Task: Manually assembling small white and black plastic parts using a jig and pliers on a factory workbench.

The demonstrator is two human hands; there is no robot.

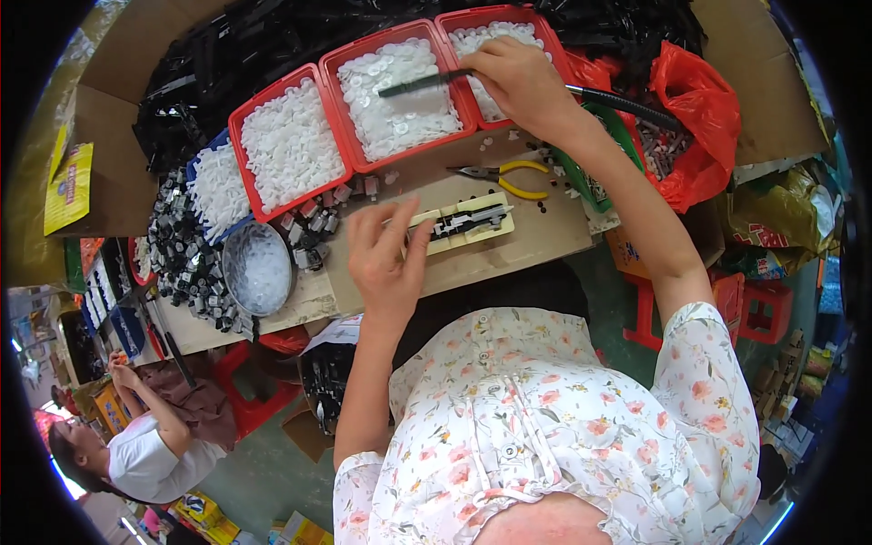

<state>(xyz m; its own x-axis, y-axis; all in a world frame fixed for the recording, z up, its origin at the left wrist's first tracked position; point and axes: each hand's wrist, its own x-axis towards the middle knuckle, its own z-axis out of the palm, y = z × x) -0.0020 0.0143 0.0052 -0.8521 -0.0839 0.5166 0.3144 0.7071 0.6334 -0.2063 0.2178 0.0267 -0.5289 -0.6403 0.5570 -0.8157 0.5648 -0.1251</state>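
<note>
My left hand [389, 259] is at the left end of a cream-coloured holder [468, 227], its fingers apart and its thumb beside the holder's edge. A long black-and-grey part [470, 219] lies in the holder. My right hand [531, 86] reaches over the red trays, thumb and fingers closed on a thin dark strip [422, 84]. That strip points left above the middle red tray [336, 80], which is filled with small white discs. Pliers with yellow handles [516, 180] lie on the board behind the holder.
Left stand a tray of white pieces [289, 150], a round metal bowl [257, 270] and a heap of black-and-clear parts [193, 245]. Long black parts [263, 54] pile up behind. A black tube [627, 103] and red bag [695, 118] are right. Another person [150, 445] sits left.
</note>
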